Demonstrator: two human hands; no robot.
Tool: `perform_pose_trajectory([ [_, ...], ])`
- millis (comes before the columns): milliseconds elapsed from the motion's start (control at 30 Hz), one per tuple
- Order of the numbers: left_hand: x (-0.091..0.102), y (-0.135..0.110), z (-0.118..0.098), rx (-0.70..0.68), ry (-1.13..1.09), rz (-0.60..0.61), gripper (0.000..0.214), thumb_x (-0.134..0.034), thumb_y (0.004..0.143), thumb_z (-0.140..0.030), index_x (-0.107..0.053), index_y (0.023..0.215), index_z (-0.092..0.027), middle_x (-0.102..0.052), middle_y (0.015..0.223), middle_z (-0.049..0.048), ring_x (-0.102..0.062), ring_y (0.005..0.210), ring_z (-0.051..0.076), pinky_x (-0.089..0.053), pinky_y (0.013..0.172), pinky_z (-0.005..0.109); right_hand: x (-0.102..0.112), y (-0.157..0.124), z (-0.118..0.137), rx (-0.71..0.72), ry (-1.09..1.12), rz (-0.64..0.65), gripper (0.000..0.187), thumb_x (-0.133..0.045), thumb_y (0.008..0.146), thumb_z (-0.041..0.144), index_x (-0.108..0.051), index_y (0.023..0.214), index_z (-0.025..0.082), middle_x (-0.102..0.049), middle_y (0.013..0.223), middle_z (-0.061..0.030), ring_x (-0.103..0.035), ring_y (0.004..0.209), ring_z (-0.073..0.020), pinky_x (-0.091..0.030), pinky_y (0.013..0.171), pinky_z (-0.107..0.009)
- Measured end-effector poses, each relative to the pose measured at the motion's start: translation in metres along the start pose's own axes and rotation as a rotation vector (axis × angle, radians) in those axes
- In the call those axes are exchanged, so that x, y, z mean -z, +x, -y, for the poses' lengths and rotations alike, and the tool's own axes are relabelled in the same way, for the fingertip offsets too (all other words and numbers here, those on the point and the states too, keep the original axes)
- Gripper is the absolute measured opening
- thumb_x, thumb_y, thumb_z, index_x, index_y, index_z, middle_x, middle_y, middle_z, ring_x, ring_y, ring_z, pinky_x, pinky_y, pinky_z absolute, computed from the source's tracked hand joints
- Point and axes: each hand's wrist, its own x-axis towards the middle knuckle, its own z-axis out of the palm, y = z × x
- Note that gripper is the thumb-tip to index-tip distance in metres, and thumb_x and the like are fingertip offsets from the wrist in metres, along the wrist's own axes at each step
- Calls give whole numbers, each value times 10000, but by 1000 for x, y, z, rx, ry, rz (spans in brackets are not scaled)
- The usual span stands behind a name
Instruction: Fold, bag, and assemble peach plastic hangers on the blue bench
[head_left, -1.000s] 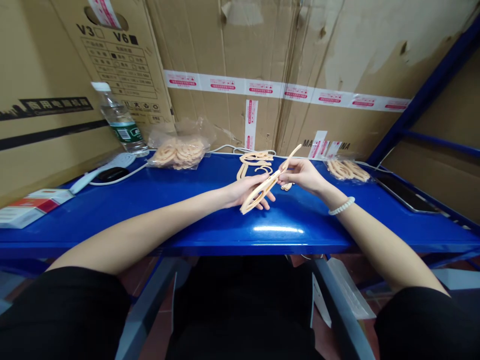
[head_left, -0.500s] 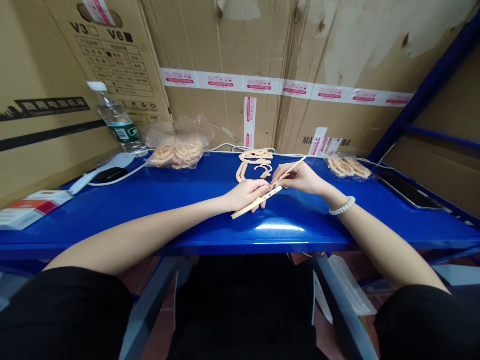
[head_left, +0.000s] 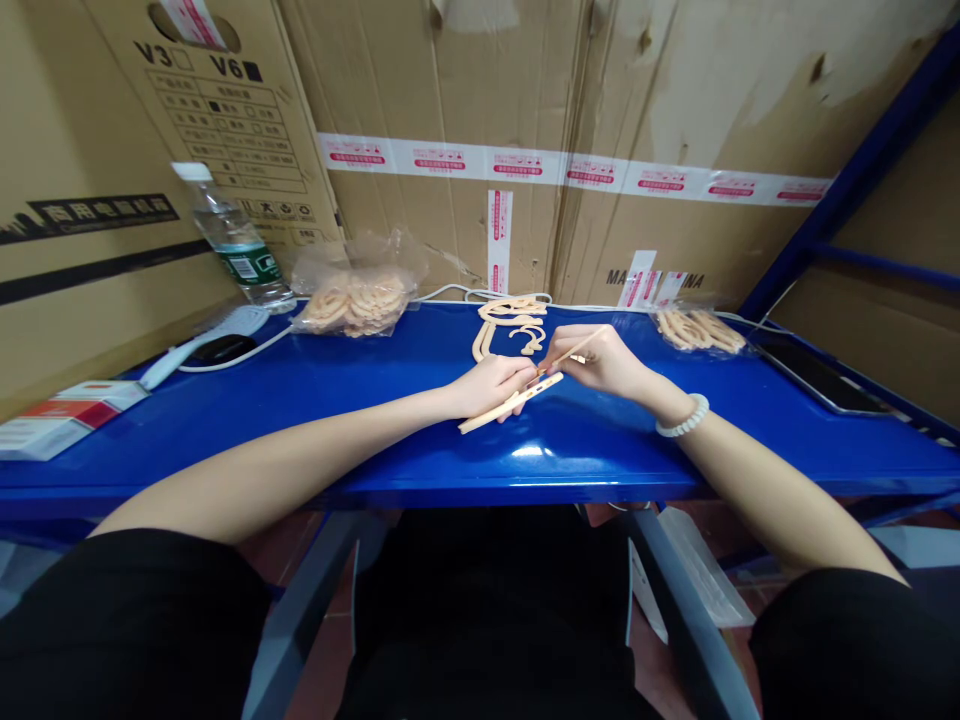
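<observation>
My left hand (head_left: 491,384) is closed on a flat peach-coloured plastic piece (head_left: 510,403), seen edge-on and slanting down to the left just above the blue shelf top (head_left: 375,400). My right hand (head_left: 600,360) pinches a second thin peach piece (head_left: 576,349) that meets the first one between the two hands. Just behind the hands lies a small heap of loose peach plastic pieces (head_left: 514,320).
A clear bag of peach pieces (head_left: 358,298) and a water bottle (head_left: 236,243) stand at the back left, with another bag of pieces (head_left: 697,328) at the back right. A white cable, a white device (head_left: 202,340), a small box (head_left: 64,415) and a dark phone (head_left: 821,378) also lie here. Cardboard boxes wall the back.
The peach piece, held up broadside a second ago, has turned edge-on and come down close to the shelf top. Both hands have drawn slightly together and lower.
</observation>
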Motion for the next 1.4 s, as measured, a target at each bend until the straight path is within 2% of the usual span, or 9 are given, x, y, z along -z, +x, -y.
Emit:
perform_pose_trajectory([
  [233,2,5,9,1,-222,57,420,-513,1016,-540,-568,844,-161,-643,567,16,-552,362,111,-402,371,189,5,4,0,-24,23,-72,239,-567,1019,243,-742,862,202,-733,844,-57,-676,805,-180,-542,732,-323],
  [433,8,16,18,137,-600,203,362,-520,979,-472,-596,921,-123,-742,723,141,-683,520,203,-519,482,263,37,-5,-26,-469,25,-130,180,-598,945,276,-726,881,167,-752,1039,-113,-680,789,-196,-571,707,-328],
  [533,10,19,21,132,-696,219,350,-542,959,-453,-608,954,-109,-768,813,178,-712,592,226,-561,560,300,52,-15,-45,-719,-46,-12,148,-587,908,226,-710,940,150,-752,917,-91,-673,683,-183,-544,628,-284],
  [633,10,19,23,115,-721,167,360,-606,926,-475,-612,957,-116,-775,832,179,-708,593,220,-563,579,300,59,-23,-61,-935,-221,165,304,-565,895,175,-709,1156,120,-699,696,-39,-658,594,-186,-498,569,-259],
  [800,8,17,25,125,-720,117,369,-600,921,-488,-629,945,-121,-775,830,179,-699,579,207,-548,567,282,53,-25,-69,-1176,-311,356,393,-565,876,166,-732,1224,97,-769,820,-98,-672,587,-209,-511,540,-275],
  [1067,8,17,19,113,-699,114,343,-599,935,-458,-624,937,-116,-776,831,184,-695,590,205,-556,611,302,56,-23,-63,-1132,-410,475,336,-558,890,197,-789,1111,94,-765,809,-111,-688,664,-218,-523,598,-282],
  [1233,9,18,19,112,-708,114,281,-576,940,-390,-622,937,-113,-774,817,177,-699,586,205,-555,607,300,65,-31,-68,-834,-502,438,448,-640,893,332,-750,1274,122,-765,1081,-149,-700,1019,-296,-539,906,-354],
  [1333,9,18,19,112,-712,105,280,-572,944,-387,-625,931,-113,-773,803,172,-698,577,202,-553,595,294,63,-34,-71,-660,-371,512,468,-743,797,318,-771,1244,184,-741,1163,-121,-674,1104,-301,-522,986,-377],
  [1400,8,17,17,119,-709,96,278,-580,945,-389,-627,927,-115,-773,800,166,-698,577,201,-555,593,291,60,-36,-73,-657,-332,550,469,-783,728,260,-788,1194,212,-734,1188,-96,-678,1098,-291,-524,985,-371],
])
